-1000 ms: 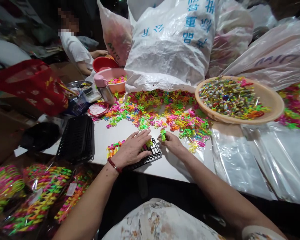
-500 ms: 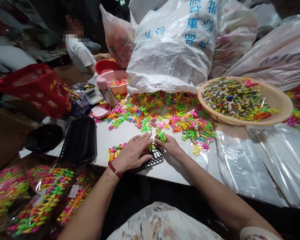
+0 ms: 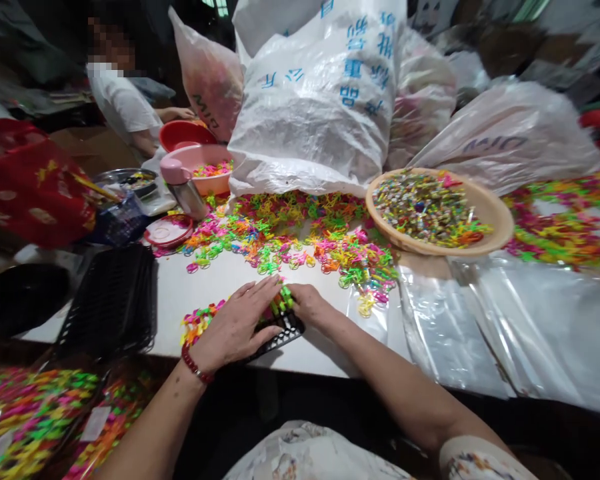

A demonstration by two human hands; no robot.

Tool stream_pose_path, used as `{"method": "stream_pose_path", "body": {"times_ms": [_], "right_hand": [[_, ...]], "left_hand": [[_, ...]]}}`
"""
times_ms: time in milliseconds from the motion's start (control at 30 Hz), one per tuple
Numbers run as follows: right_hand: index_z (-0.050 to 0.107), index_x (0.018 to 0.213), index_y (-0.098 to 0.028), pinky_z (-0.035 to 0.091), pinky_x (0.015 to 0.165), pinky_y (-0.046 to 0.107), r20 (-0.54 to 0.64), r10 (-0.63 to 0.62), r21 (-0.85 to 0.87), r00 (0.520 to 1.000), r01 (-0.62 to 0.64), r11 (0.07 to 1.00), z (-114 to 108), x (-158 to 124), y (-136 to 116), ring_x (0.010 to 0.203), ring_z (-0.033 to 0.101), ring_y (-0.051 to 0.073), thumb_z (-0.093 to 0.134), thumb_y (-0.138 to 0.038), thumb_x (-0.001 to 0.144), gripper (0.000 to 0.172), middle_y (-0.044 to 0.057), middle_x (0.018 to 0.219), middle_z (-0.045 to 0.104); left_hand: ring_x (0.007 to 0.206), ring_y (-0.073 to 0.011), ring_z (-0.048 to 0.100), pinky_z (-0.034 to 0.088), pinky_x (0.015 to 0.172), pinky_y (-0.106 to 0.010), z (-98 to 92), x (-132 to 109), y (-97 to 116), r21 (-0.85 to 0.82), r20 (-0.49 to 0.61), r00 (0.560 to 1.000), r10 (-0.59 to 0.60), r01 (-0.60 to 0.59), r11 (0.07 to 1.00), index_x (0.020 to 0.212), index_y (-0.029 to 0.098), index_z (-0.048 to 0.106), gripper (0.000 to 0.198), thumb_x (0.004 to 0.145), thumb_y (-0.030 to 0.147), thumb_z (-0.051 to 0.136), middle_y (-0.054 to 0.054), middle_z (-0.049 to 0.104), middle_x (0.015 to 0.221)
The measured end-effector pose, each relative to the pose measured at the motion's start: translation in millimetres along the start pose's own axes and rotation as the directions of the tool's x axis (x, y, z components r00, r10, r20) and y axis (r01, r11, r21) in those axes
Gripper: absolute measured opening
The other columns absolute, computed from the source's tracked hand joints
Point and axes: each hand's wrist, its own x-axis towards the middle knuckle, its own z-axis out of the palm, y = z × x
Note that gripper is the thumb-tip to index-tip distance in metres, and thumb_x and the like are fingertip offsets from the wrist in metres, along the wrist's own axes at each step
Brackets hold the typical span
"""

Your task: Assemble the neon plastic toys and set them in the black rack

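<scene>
My left hand (image 3: pixel 236 323) lies flat, fingers stretched out, on a small black grid tray (image 3: pixel 283 335) near the front edge of the white table (image 3: pixel 205 280). A row of bright plastic pieces (image 3: pixel 199 319) stands in the tray, showing left of my hand. My right hand (image 3: pixel 307 303) pinches a green plastic piece (image 3: pixel 285 298) against the tray's right end, just beside my left fingertips. A heap of loose neon plastic pieces (image 3: pixel 300 230) is spread over the table behind both hands.
A tan basin (image 3: pixel 495 223) of small mixed pieces sits at the right, large white sacks (image 3: pixel 320 100) behind. Clear plastic bags (image 3: pixel 480 320) cover the right side. Stacked black trays (image 3: pixel 110 300), a pink-lidded flask (image 3: pixel 183 187) and bowls stand at the left. Another person (image 3: pixel 117 100) sits far left.
My right hand carried the green piece leftward from the heap down to the tray's right end. My left hand stayed flat on the tray. The camera view shifted right.
</scene>
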Motion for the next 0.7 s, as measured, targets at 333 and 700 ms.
{"method": "stream_pose_path", "body": {"times_ms": [333, 700], "right_hand": [[0.061, 0.097, -0.018, 0.044, 0.074, 0.027, -0.139, 0.004, -0.289, 0.99, -0.044, 0.956, -35.8, -18.2, -4.2, 0.084, 0.058, 0.018, 0.056, -0.013, 0.082, 0.016, 0.006, 0.098, 0.063], [0.055, 0.098, -0.016, 0.041, 0.069, 0.029, -0.549, 0.255, -0.553, 0.796, -0.575, 0.604, -121.2, -61.5, 32.1, 0.079, 0.059, 0.021, 0.05, -0.015, 0.087, 0.012, 0.009, 0.087, 0.065]], "left_hand": [[0.144, -0.0295, 0.027, 0.018, 0.116, -0.055, 14.0, 19.9, 7.3, 0.201, -0.085, 0.994, 0.063, -0.045, 0.979, 0.145, 0.026, 0.036, 0.068, 0.088, 0.062, 0.046, -0.009, 0.027, 0.157], [0.145, -0.0234, 0.026, 0.013, 0.119, -0.045, 17.2, 16.8, 8.7, 0.184, -0.107, 0.993, 0.047, -0.027, 0.982, 0.138, 0.019, 0.044, 0.064, 0.09, 0.061, 0.044, -0.01, 0.028, 0.156]]}}
